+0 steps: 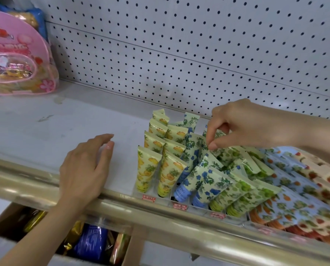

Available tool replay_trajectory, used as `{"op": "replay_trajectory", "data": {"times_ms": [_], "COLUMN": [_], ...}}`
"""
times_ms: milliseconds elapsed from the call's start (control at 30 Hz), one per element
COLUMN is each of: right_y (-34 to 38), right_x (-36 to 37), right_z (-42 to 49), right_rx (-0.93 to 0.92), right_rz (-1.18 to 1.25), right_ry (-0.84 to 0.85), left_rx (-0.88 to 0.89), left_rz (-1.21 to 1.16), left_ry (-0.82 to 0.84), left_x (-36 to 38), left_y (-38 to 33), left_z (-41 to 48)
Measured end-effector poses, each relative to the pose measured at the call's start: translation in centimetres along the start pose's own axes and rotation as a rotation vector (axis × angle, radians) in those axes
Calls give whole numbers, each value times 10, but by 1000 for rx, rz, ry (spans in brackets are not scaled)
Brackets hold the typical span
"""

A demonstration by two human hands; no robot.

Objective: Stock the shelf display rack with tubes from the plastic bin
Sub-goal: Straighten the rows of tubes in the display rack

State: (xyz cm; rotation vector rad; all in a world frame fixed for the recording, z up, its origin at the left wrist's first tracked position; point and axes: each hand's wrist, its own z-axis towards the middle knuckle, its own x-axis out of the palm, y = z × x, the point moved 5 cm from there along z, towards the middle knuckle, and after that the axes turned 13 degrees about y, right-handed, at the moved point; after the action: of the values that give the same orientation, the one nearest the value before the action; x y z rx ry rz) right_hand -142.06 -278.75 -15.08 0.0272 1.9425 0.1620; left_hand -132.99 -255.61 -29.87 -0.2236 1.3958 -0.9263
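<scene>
Right grip [243, 125] has its fingers curled, thumb and forefinger pinching the flat crimped end of a green-print tube [227, 153] in the display rack [161, 197]. Left grip [83, 169] lies flat and relaxed, holding nothing, on the shelf [45, 127], well left of the right grip. Best bet: seat the tube cap-down in its lane and straighten the leaning, overlapping row under the grip. Tubes are glossy, soft and wedge-shaped; yellow pineapple tubes [147, 169] left of the grip stand upright. Rack is clear rigid plastic. Bin not in view
</scene>
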Motion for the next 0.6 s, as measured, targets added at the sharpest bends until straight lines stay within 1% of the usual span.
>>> {"op": "replay_trajectory", "data": {"times_ms": [133,233,333,467,600], "right_y": [-5,-4,-4,-7,-10], "right_x": [1,8,13,19,23], "right_z": [-13,-18,-20,-22,-22], "right_rx": [65,106,135,218,278], "right_rz": [28,-3,-23,-87,-98], "right_ry": [-14,8,-5,0,-3], "left_rx": [3,5,7,4,-3], "left_rz": [-5,-9,-4,-8,-4], "left_ry": [-2,-2,-4,-7,-6], "left_x": [0,0,0,0,0], "left_y": [0,0,0,0,0], "left_z": [0,0,0,0,0]}}
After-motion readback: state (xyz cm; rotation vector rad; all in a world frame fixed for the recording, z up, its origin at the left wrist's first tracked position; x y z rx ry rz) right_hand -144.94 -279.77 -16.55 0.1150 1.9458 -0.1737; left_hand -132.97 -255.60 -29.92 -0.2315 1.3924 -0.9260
